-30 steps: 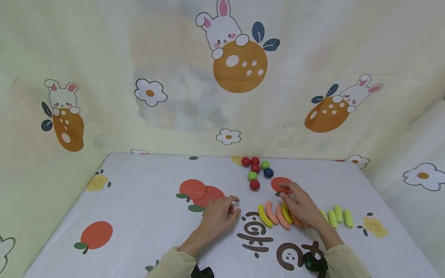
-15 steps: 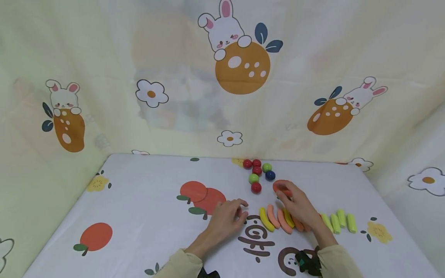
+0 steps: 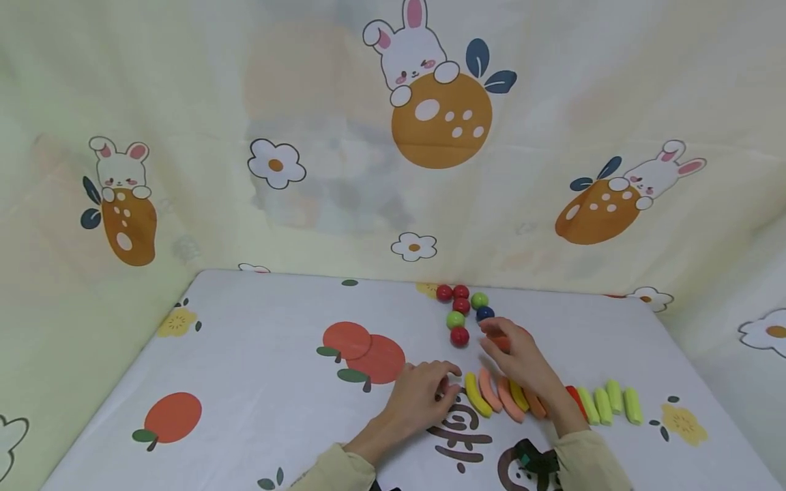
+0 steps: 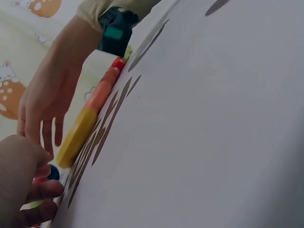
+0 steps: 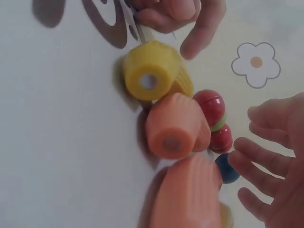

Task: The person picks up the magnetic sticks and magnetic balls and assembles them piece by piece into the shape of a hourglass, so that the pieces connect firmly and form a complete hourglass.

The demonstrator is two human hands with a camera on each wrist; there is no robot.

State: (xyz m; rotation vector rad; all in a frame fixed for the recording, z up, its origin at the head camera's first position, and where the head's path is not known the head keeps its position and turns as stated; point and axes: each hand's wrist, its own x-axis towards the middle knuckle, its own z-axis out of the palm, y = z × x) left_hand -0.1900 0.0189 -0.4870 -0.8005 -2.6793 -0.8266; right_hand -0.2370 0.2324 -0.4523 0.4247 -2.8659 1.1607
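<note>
Evidently, Nothing Grasped

The left hand [image 3: 424, 395] is released: its fingers bend loosely, thumb apart from forefinger, with nothing between them. Just beside those fingertips, to their right, lies a yellow curved piece [image 3: 477, 395]; whether the two touch, I cannot tell. Onward to the right from the left fingers runs a row of more curved pieces: a pink piece [image 3: 489, 391], a second pink one, another yellow one, then an orange-brown piece [image 3: 536, 407] partly covered by the right hand [image 3: 517, 356].

The right fingers are released too, slightly bent and spread in their own wrist view. Right of that wrist, nearer the person than the fingertips, sit a red piece [image 3: 576, 401] and a cluster of green cylinders [image 3: 603, 407]. A dark device [image 4: 114, 31] is strapped at this wrist.

Just beyond the right fingertips is a blue ball [image 3: 485, 314]. Farther from the left fingers, toward the back edge of the desk [image 3: 264, 354], are four red balls [image 3: 459, 336] and two green balls [image 3: 455, 320]. Left of the left fingers, two overlapping red fruits [image 3: 376, 358] are printed on the cloth; well past both hands hangs a rabbit-patterned curtain [image 3: 331, 88].
</note>
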